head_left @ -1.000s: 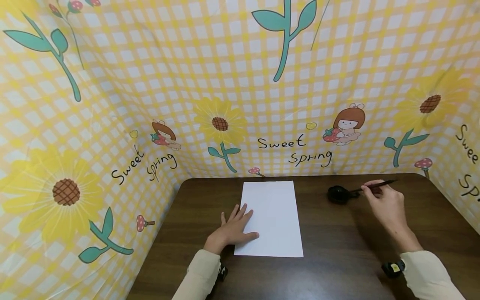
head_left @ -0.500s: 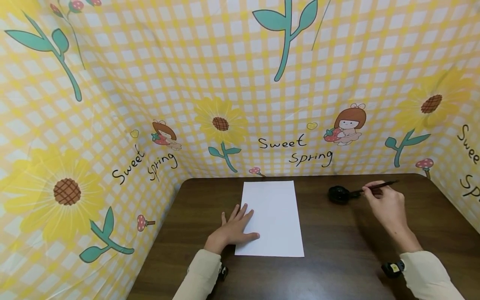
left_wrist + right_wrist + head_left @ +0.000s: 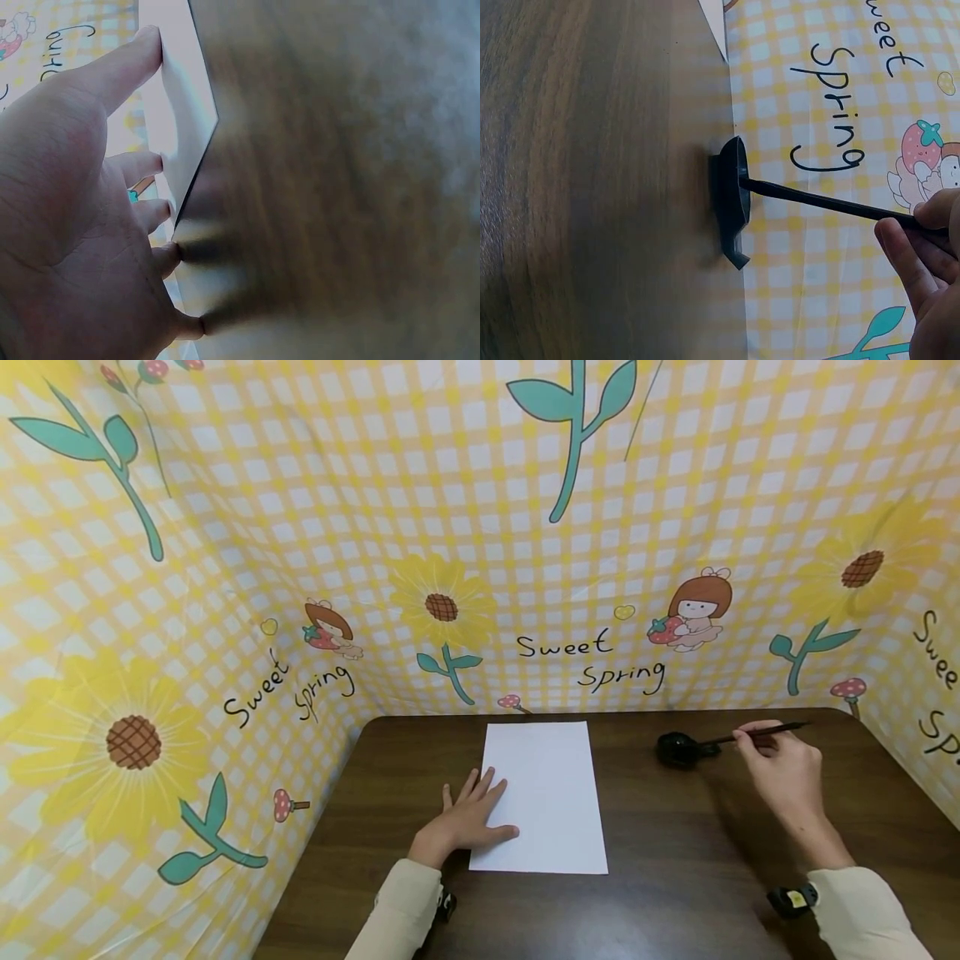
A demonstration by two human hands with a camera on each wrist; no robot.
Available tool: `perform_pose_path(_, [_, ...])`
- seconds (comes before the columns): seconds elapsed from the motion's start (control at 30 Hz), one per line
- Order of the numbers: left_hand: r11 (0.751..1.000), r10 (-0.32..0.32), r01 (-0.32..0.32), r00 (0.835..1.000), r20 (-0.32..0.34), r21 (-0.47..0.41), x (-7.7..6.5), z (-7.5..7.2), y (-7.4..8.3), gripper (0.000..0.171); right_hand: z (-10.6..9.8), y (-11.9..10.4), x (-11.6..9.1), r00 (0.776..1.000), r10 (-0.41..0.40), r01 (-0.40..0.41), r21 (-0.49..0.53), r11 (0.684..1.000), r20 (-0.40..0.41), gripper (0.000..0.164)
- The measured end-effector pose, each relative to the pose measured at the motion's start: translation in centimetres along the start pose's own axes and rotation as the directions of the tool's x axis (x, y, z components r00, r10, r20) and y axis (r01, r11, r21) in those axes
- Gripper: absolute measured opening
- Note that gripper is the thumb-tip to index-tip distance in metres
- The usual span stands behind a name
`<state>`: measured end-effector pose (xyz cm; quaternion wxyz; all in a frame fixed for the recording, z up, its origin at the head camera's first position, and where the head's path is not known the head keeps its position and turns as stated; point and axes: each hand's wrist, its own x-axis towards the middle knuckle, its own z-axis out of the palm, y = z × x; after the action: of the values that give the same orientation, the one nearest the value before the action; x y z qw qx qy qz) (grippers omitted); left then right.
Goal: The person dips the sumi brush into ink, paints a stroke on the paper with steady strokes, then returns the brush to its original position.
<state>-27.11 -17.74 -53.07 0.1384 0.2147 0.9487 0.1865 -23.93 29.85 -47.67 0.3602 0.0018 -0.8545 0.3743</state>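
Observation:
My left hand [image 3: 468, 822] rests with spread fingers on the left side of a blank white sheet of paper [image 3: 551, 793]. In the left wrist view the thumb [image 3: 131, 67] lies over the sheet, while the little finger's tip is beyond its edge. A slim dark ink brush [image 3: 825, 201] is pinched between the thumb and fingers of my right hand [image 3: 783, 777]. Its thicker end reaches into a small black ink dish [image 3: 731, 195], overlapping the bowl in the right wrist view. The dish has a short spout-like handle on one side.
Under everything is a dark brown wooden table [image 3: 652, 893]. A yellow checked cloth [image 3: 480, 527] printed with flowers hangs along its back and sides. Black devices are strapped on both wrists, such as the wrist camera [image 3: 792, 901] on the right.
My right hand has shifted slightly to the right with the brush, whose upper end now sits farther right. The left hand, paper and dish stay in place.

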Motion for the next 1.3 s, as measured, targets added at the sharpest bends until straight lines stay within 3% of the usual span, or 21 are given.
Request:
perform_pose_path(0.37, [0.997, -0.04, 0.038, 0.999, 0.023, 0.067, 0.2, -0.2, 0.6, 0.094, -0.5, 0.6, 0.1, 0.999, -0.001, 0.001, -0.002, 1.0, -0.044, 0.008])
perform_pose_path(0.57, [0.998, -0.034, 0.033, 0.999, 0.021, 0.051, 0.3, -0.3, 0.6, 0.095, -0.7, 0.8, 0.1, 0.999, 0.003, -0.003, -0.01, 1.0, -0.052, 0.007])
perform_pose_path(0.83, [1.0, -0.024, 0.024, 1.0, 0.003, -0.009, 1.4, 1.4, -1.4, 0.105, -1.2, 1.0, 0.0, 0.998, 0.009, -0.009, -0.008, 1.0, -0.054, 0.008])
perform_pose_path(1.0, [1.0, -0.02, 0.02, 1.0, -0.009, 0.01, 1.4, 1.6, -1.5, 0.102, -1.3, 1.2, 0.1, 0.999, 0.013, -0.014, -0.025, 1.0, -0.05, 0.008])
perform_pose_path(1.17, [1.0, -0.001, 0.001, 1.0, -0.016, -0.013, 1.0, 1.2, -1.3, 0.101, -1.5, 1.2, 0.1, 0.999, 0.017, -0.019, -0.038, 0.999, -0.039, 0.009])
perform_pose_path(1.3, [1.0, -0.006, 0.006, 1.0, 0.005, -0.005, 0.1, 0.0, 0.1, 0.098, -1.7, 1.1, 0.2, 0.999, 0.017, -0.019, -0.053, 0.998, -0.032, 0.011])
